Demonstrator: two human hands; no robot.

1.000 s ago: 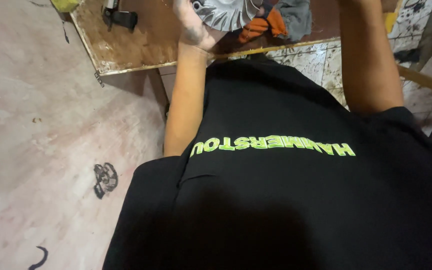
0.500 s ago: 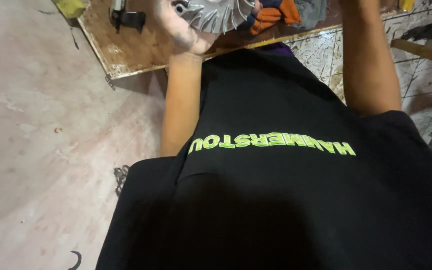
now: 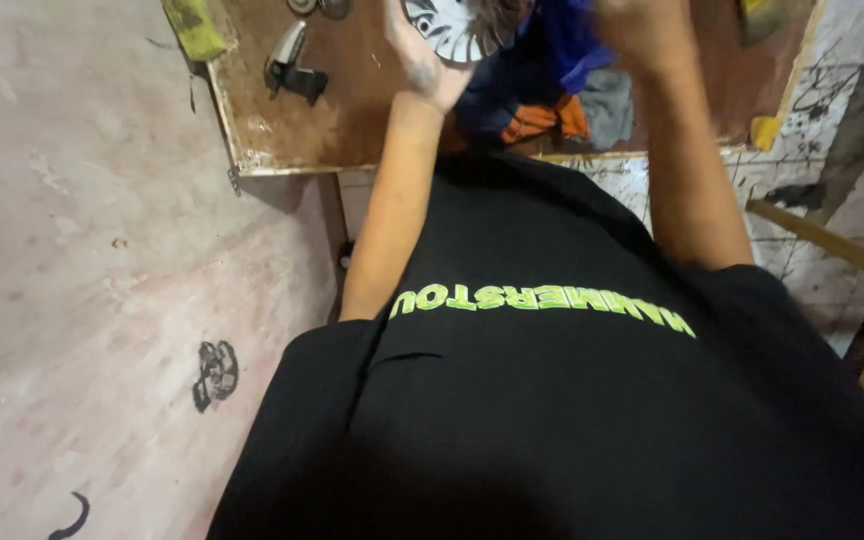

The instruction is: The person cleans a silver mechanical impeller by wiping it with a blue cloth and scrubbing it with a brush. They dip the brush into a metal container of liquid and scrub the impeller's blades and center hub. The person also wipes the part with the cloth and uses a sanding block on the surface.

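My left hand grips a round grey metal disc with curved fins at the top edge of the view, above a worn brown wooden table. My right hand is closed on a dark blue cloth that presses against the disc's right side. An orange and grey rag lies on the table just below the blue cloth. My black shirt with yellow-green lettering fills the lower half of the view.
A black and silver tool lies on the table's left part. A yellow-green rag hangs at the table's left corner. A wooden frame stands at the right over cracked tiles. A small dark metal part lies on the pink floor.
The view has shifted so more of the table shows. My right hand has come into view with the blue cloth, now against the finned disc.
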